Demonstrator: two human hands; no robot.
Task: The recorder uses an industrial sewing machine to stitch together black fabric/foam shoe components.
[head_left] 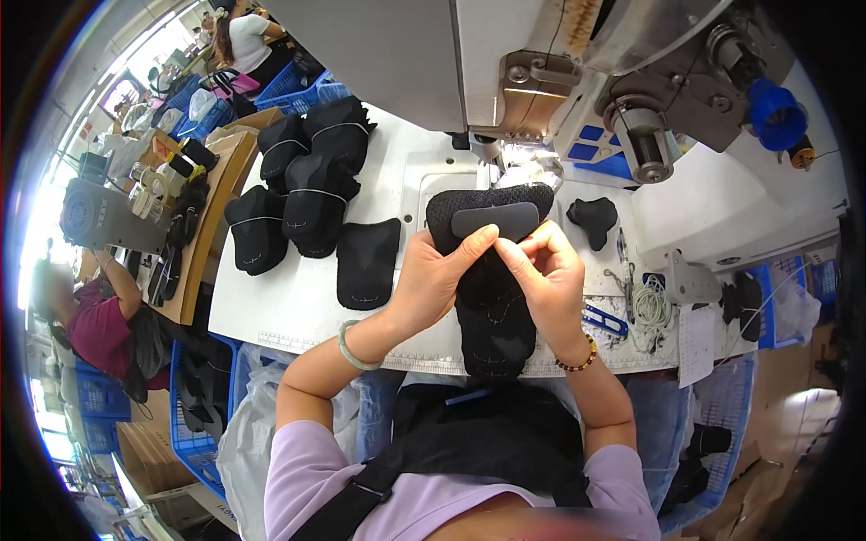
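Note:
My left hand (426, 278) and right hand (550, 278) meet in front of the sewing machine (528, 99), thumbs nearly touching. Between them they pinch a dark grey oval pad (496, 220), which lies across the wide end of a black mesh fabric piece (442, 209). The fingers behind the fabric are partly hidden. Below the hands, more black fabric pieces (496, 338) lie toward the table's front edge. A single black fabric piece (368, 266) with a pale stitched mark rests flat to the left of my left hand.
Tied bundles of black pieces (316, 203) stand on the white table (271, 311) at left. To the right are a small black piece (594, 221), a tangle of pale cord (651, 302) and a blue tool (604, 320). Blue crates (713, 451) stand below; co-workers sit at left.

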